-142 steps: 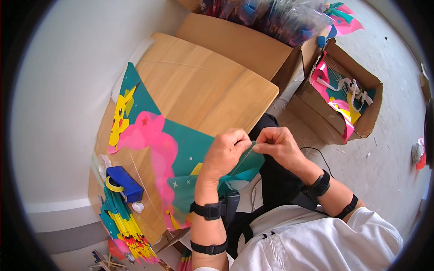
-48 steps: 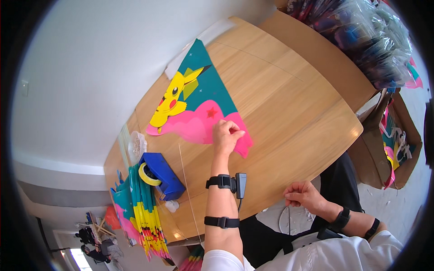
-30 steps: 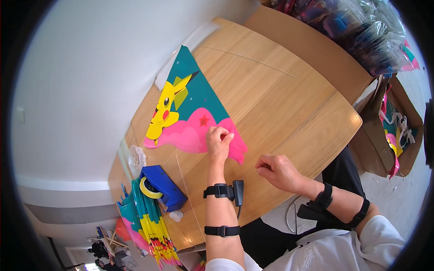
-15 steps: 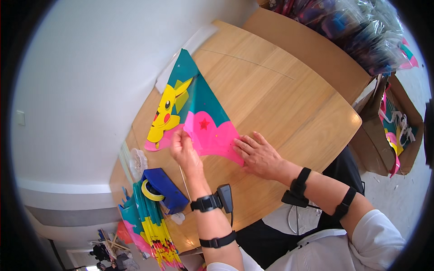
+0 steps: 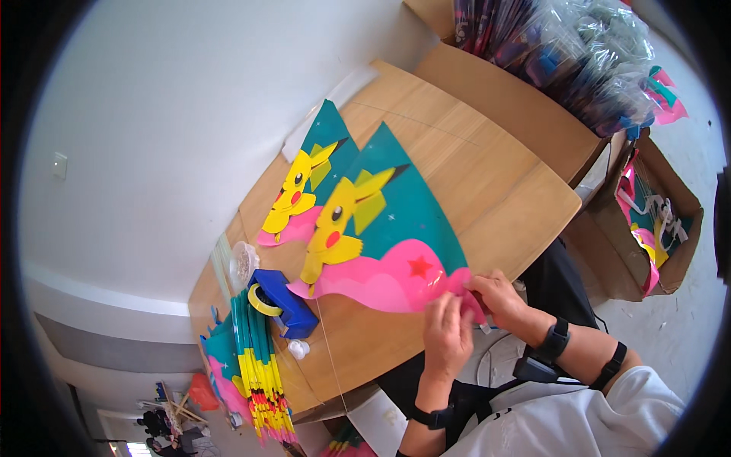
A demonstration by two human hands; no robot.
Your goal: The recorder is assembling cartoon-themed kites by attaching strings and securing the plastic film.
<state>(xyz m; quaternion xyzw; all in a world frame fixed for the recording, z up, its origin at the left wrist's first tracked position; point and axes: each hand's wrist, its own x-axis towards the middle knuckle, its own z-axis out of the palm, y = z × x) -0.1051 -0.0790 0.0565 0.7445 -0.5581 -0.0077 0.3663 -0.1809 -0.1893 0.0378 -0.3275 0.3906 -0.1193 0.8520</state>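
A triangular kite (image 5: 403, 221), teal above and pink along its scalloped lower edge, carries a yellow long-eared cartoon figure and a red star. Its pink right corner lies between my two hands near the table's front edge. My left hand (image 5: 448, 339) pinches that edge from below. Just beyond it, my right hand (image 5: 499, 301) grips the same corner, thumb and fingers closed. A thin string hangs from near the kite's left corner down across the table. Behind lies a matching kite (image 5: 312, 183), partly covered by the held one.
On the wooden table (image 5: 495, 175), a blue tape dispenser (image 5: 293, 308) stands beside a clear round dish (image 5: 244, 263). Folded teal and yellow kites (image 5: 259, 373) lie at the left edge. Cardboard boxes (image 5: 510, 99) with plastic-wrapped goods (image 5: 563, 53) and kite parts stand right.
The kite has been lifted off the one beneath and drawn right and toward me, uncovering the second kite. My left hand has moved right to join my right hand at the corner.
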